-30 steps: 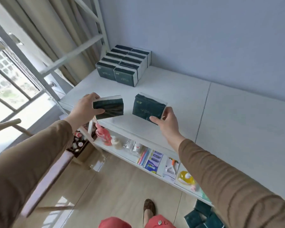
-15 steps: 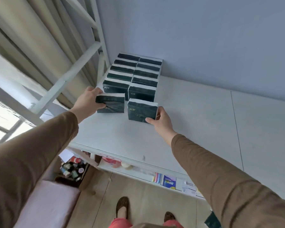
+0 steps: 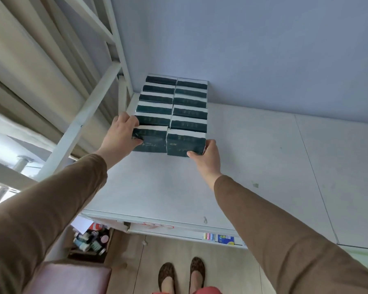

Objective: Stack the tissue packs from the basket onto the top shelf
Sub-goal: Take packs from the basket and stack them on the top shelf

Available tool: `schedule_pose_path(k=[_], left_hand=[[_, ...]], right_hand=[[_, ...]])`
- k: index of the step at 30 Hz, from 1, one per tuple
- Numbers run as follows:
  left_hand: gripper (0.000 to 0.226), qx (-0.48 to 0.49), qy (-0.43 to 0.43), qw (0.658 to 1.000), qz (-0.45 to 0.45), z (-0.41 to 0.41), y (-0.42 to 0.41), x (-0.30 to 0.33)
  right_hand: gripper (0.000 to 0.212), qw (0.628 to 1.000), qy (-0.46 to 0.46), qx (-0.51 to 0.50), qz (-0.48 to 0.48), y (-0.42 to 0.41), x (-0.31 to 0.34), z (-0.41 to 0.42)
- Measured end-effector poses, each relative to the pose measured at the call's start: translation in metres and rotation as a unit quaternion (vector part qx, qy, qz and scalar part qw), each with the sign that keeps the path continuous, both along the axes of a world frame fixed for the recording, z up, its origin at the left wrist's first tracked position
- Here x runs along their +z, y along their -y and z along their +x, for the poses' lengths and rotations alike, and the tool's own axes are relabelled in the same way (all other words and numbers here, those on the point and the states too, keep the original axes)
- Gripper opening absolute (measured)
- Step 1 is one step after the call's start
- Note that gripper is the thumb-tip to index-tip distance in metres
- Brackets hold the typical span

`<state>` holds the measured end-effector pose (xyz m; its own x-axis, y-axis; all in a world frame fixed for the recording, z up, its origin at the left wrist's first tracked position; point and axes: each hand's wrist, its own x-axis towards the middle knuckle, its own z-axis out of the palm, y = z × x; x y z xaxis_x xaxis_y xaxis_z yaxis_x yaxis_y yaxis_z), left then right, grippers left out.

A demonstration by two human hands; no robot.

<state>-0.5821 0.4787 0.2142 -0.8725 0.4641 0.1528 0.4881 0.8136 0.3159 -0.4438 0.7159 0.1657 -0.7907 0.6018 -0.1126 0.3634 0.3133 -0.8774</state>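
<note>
Dark green packs everywhere at this point. Compared with half a second earlier, both new packs had closed the gap to the rows: before, they were short of the front pair, and now they sat right up against it, on the top shelf (image 3: 232, 166). A full second back they were hovering out at the shelf's front edge.

Left hand (image 3: 120, 136) had its fingers curled around the left end of the left tissue pack (image 3: 150, 140), thumb on the front face, other fingers over the top and far side. Right hand (image 3: 208, 157) was clamped on the right end of the right tissue pack (image 3: 185, 142), thumb pressed on the lower front corner, the rest tucked behind the end.

Both packs ran with their long axis left to right, parallel to the shelf's front edge, dark printed face toward the camera, pale strip along the top. They touched each other side by side. The right one sat slightly nearer the camera than the left.

Behind them the stacked rows (image 3: 175, 102) went back in two columns to the blue wall (image 3: 263, 49), same orientation. Brown sleeves (image 3: 274, 225) on both arms, and patterned shoes (image 3: 181, 274) on the wooden floor below.
</note>
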Motion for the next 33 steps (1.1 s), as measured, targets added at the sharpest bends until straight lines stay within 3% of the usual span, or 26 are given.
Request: schedule_pose_path(k=[3, 6, 9, 14, 21, 28, 33], left_hand=[[0.053, 0.001, -0.016, 1.000, -0.025, 0.004, 0.000, 0.003], [0.069, 0.003, -0.102, 0.990, -0.095, 0.015, -0.004, 0.009], [0.073, -0.041, -0.149, 0.983, -0.096, 0.038, -0.023, 0.016], [0.056, -0.122, -0.110, 0.986, -0.040, 0.095, -0.080, 0.019], [0.048, -0.199, -0.045, 0.979, -0.026, 0.201, -0.179, 0.005], [0.045, -0.260, -0.011, 0.966, -0.008, 0.362, -0.303, -0.017], [0.036, -0.292, 0.024, 0.956, 0.031, 0.483, -0.383, -0.038]], right_hand=[[0.050, 1.000, 0.005, 0.007, -0.004, -0.001, 0.000, 0.000], [0.062, 0.999, 0.026, 0.035, -0.007, -0.008, 0.003, 0.008], [0.072, 0.997, 0.052, 0.053, 0.022, -0.022, 0.008, 0.032], [0.055, 0.995, 0.046, 0.031, 0.080, -0.061, 0.018, 0.100], [0.038, 0.988, 0.036, -0.025, 0.146, -0.137, 0.032, 0.235], [0.028, 0.980, 0.043, -0.047, 0.190, -0.226, 0.019, 0.415], [0.023, 0.981, 0.073, -0.049, 0.171, -0.297, -0.001, 0.531]])
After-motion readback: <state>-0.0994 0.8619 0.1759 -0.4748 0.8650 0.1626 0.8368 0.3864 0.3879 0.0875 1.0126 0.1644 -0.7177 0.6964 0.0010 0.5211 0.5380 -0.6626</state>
